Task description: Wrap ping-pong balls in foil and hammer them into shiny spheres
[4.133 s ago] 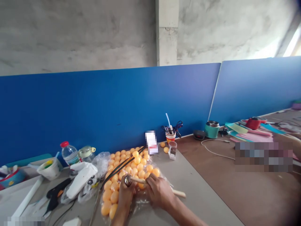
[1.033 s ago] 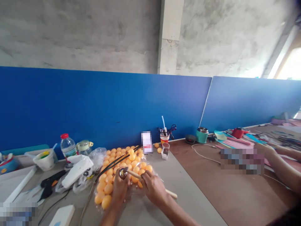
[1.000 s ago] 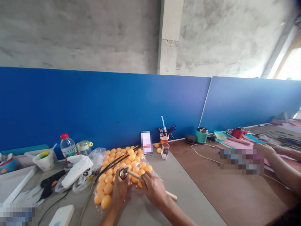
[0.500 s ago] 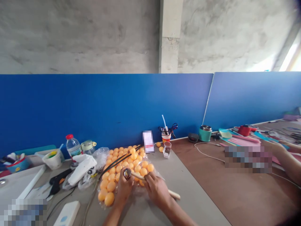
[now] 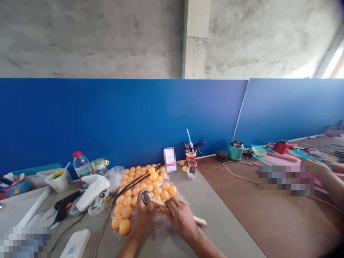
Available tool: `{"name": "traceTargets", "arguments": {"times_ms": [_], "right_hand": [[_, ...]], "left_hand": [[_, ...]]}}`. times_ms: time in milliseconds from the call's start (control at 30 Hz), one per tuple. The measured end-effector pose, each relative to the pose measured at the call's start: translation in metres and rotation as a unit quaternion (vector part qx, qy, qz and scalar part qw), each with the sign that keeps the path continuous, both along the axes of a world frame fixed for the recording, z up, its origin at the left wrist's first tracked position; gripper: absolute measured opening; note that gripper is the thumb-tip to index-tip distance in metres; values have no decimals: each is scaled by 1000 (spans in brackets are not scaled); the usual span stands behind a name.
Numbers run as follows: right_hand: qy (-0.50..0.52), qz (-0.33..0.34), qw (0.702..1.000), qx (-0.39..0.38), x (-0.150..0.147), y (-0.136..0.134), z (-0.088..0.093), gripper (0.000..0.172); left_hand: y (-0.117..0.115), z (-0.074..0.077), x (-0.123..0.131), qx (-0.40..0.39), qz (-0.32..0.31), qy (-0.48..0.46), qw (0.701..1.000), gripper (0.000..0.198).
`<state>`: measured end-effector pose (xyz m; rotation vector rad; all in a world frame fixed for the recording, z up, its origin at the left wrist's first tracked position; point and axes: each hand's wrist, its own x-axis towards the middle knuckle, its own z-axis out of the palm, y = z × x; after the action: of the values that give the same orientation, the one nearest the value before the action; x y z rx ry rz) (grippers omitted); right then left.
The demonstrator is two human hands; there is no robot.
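Note:
A clear plastic bag of several orange balls (image 5: 139,186) lies on the grey table (image 5: 209,215). My left hand (image 5: 142,216) rests closed on the bag's near part, right under the shiny metal head of a wooden-handled tool (image 5: 146,197). My right hand (image 5: 181,218) is wrapped round the wooden handle (image 5: 200,221), whose end sticks out to the right. Thin black straps (image 5: 134,182) lie across the balls.
A black glue gun (image 5: 64,206), white device (image 5: 92,190), water bottle (image 5: 81,165), jar (image 5: 99,165) and white cup (image 5: 57,181) crowd the left. A pen cup (image 5: 190,154) stands by the blue partition (image 5: 120,122). Another person's arm (image 5: 326,177) works at the right.
My hands and the tool have kept their place on the bag. Only the camera has shifted a little, and the other person's arm has moved slightly.

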<state>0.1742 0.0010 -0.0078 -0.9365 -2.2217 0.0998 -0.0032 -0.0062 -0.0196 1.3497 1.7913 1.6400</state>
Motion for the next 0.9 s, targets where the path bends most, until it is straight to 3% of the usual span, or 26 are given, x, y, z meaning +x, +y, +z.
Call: {"name": "traceTargets", "arguments": {"times_ms": [400, 900], "right_hand": [[30, -2, 999, -35, 6, 4, 8, 14], [8, -2, 1000, -9, 3, 7, -6, 19]], "left_hand": [[4, 3, 4, -44, 12, -64, 997, 38], [6, -5, -1, -23, 15, -69, 997, 38]]}}
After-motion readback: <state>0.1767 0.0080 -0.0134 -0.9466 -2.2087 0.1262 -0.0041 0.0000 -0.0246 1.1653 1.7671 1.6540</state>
